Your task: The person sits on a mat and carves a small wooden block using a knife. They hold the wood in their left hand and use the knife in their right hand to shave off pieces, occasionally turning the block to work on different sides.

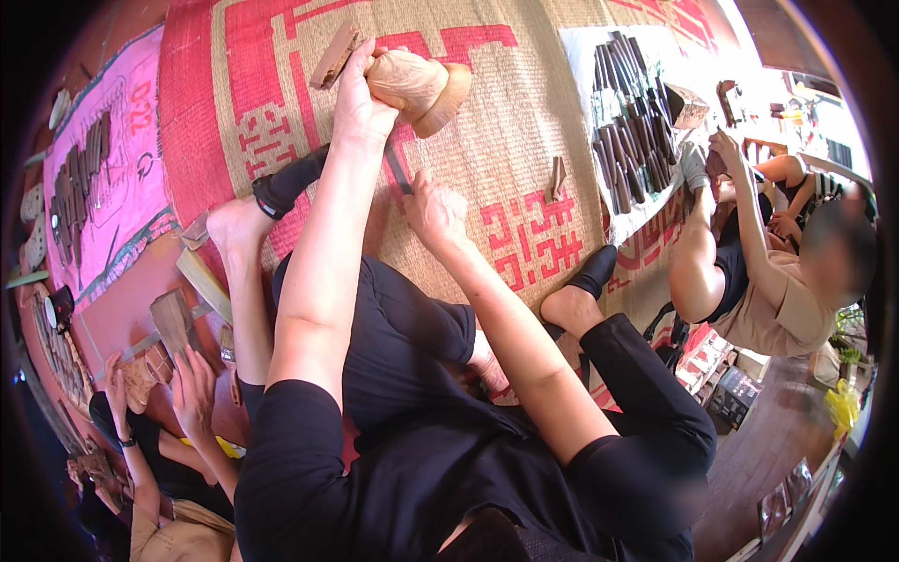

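My left hand (363, 103) is stretched out over the mat, its fingers wrapped round a pale carved wooden piece (407, 80) with a rounded body and a wider, flared base. Right beside those fingers is a reddish-brown wooden block (335, 58); whether the hand touches it I cannot tell. Closer to me, my right hand (436, 211) is closed on a narrow, flat, dark chisel-like tool (398, 170). Its blade points up and left, toward my left wrist, and its handle is hidden in the fist. The tool and the carving are apart.
A woven red-and-tan mat (524, 103) lies under the work. A small wooden piece (558, 178) rests on it. Many dark-handled tools (632, 122) lie on a white sheet at right, more tools (80, 178) on a pink cloth at left. Co-workers' hands (192, 389) handle wood nearby.
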A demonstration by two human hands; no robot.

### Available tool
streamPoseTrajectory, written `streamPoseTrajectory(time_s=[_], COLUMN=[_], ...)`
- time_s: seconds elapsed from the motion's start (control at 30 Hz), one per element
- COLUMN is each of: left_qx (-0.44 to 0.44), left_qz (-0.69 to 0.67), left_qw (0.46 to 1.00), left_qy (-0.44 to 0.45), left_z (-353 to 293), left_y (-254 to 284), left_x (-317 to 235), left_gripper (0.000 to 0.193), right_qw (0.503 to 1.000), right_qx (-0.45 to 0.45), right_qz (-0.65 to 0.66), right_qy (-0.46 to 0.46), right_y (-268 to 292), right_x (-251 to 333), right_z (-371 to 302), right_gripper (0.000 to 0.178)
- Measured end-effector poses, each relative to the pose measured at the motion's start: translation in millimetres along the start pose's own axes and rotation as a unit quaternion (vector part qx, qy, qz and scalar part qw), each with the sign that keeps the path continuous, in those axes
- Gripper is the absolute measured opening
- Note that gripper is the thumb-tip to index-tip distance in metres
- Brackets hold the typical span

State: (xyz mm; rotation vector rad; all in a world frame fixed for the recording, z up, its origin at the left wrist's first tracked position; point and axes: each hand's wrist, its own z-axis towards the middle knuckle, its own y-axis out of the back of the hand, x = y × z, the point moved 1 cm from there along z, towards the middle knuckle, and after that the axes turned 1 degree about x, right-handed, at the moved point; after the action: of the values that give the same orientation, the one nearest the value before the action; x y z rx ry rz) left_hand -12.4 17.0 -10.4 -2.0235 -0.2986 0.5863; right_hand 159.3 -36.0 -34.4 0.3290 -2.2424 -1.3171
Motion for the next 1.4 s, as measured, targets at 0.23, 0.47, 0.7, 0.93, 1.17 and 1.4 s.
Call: streamPoseTrajectory(time_s=[0.23, 0.47, 0.7, 0.93, 1.17, 1.4], left_qx=[-0.005, 0.021, 0.041, 0.035, 0.028, 0.021], left_qz=[0.000, 0.019, -0.014, 0.038, 0.015, 0.144], left_qw=[1.000, 1.000, 0.999, 0.999, 1.000, 0.986], left_qy=[0.007, 0.007, 0.031, -0.007, 0.003, 0.079], left_z=[6.8, 4.4, 1.0, -7.7, 0.6, 6.0], left_y=[3.2, -0.1, -0.2, -10.5, -3.3, 5.1], left_x=[5.0, 4.6, 8.4, 6.9, 4.4, 20.1], left_gripper=[0.019, 0.018, 0.017, 0.020, 0.020, 0.016], right_qw=[0.994, 0.989, 0.989, 0.984, 0.892, 0.737], right_qx=[-0.056, -0.105, -0.024, -0.044, 0.070, -0.071], right_qz=[-0.058, -0.043, -0.099, -0.120, 0.437, 0.666], right_qy=[0.071, 0.091, 0.110, 0.126, -0.093, -0.086], right_y=[-21.0, -15.2, -14.0, -2.2, 7.4, 61.0], right_x=[-17.7, -9.5, -9.3, -12.0, -81.8, -122.1], right_z=[-9.8, 0.0, 10.8, -3.9, -55.1, -63.6], right_gripper=[0.016, 0.028, 0.023, 0.009, 0.011, 0.005])
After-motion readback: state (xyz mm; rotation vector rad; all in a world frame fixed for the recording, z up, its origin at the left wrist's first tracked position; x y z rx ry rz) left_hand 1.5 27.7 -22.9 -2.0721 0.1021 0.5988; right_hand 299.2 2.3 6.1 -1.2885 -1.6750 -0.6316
